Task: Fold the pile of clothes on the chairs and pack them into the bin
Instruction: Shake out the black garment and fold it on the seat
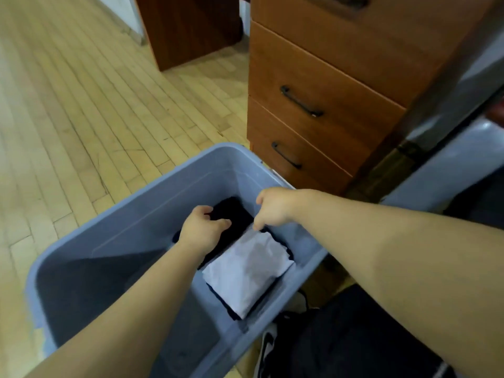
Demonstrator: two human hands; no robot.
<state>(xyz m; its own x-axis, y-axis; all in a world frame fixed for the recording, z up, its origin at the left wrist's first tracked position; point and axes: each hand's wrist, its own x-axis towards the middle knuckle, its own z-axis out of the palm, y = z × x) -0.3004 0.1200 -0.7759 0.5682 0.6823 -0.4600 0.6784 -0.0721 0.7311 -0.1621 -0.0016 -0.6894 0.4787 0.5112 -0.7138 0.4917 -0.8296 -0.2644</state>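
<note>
A large blue plastic bin [114,230] stands on the floor below me. Inside it, toward the right wall, lies a folded white garment [248,271] on top of dark folded clothes. Beside it at the far end sits a folded black garment [231,214]. My left hand [201,227] reaches into the bin and its curled fingers grip the black garment's edge. My right hand [272,208] hovers over the bin's far right corner, fingers loosely bent downward near the white garment's far edge, holding nothing that I can see.
A wooden drawer cabinet [321,85] with dark handles stands just beyond the bin. Dark clothes [354,336] lie in a heap at the lower right. A pale blue-grey surface [450,159] runs along the right. Wooden plank floor [81,105] stretches to the left.
</note>
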